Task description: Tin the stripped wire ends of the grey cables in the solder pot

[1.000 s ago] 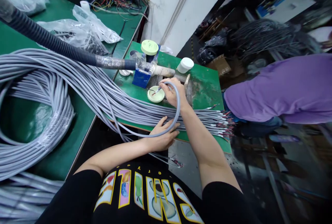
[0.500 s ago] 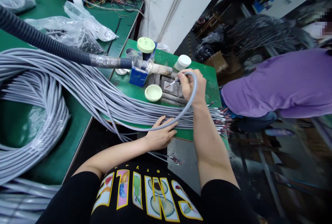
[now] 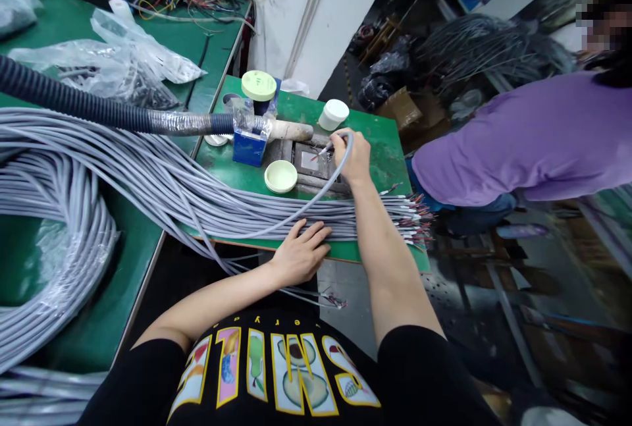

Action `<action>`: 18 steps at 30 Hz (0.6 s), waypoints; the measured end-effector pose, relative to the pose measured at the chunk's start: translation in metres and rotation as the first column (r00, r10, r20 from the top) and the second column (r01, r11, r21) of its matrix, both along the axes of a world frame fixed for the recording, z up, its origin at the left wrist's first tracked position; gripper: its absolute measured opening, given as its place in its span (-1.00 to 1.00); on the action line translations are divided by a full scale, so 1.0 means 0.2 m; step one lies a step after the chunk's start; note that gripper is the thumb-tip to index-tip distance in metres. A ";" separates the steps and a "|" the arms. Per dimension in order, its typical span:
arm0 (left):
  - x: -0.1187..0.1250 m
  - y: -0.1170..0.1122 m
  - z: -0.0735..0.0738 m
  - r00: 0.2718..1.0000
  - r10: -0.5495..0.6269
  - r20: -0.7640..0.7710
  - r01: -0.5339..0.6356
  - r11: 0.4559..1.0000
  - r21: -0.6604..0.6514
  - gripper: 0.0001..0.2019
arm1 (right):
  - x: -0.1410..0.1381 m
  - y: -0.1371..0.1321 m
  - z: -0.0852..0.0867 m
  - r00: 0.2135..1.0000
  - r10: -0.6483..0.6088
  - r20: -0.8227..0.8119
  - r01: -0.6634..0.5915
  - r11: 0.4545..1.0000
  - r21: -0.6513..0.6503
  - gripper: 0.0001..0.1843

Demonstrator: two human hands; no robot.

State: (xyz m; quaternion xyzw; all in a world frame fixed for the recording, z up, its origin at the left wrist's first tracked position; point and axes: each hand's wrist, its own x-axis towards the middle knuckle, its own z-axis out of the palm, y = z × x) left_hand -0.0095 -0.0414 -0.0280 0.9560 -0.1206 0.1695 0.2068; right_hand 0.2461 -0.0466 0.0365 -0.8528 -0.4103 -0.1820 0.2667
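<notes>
Grey cables (image 3: pixel 197 205) cross green workbench (image 3: pixel 390 149) beside white pillar (image 3: pixel 296 11).

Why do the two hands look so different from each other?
The left hand lies flat and open on the grey cable bundle, near the front edge of the green table. The right hand is curled and pinches the end of one grey cable. It is farther back, over the small metal tray. Both hands are bare and touch grey cables.

Noted one thin grey cable (image 3: pixel 323 193) arcing up from the flat-lying cable bundle (image 3: pixel 237 212) at mid-frame, stripped tip just above centre.
</notes>
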 end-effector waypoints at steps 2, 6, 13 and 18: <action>0.00 0.00 0.00 1.000 -0.001 0.005 0.001 1.000 -0.001 -0.70 | 0.01 0.00 -0.01 1.000 0.001 -0.015 -0.001 1.000 -0.001 -0.73; 0.00 0.00 0.00 1.000 -0.003 0.007 0.003 1.000 0.002 -0.70 | 0.02 0.01 -0.02 0.999 -0.009 -0.040 0.009 1.000 -0.013 -0.73; 0.00 0.00 -0.01 1.000 -0.008 0.003 0.008 1.000 -0.005 -0.69 | 0.04 0.03 -0.06 0.998 -0.029 -0.048 0.028 0.999 -0.032 -0.73; 0.00 0.00 0.02 0.998 -0.035 -0.051 0.031 0.997 -0.073 -0.67 | 0.04 0.03 -0.06 0.996 -0.026 -0.080 0.023 0.999 -0.035 -0.73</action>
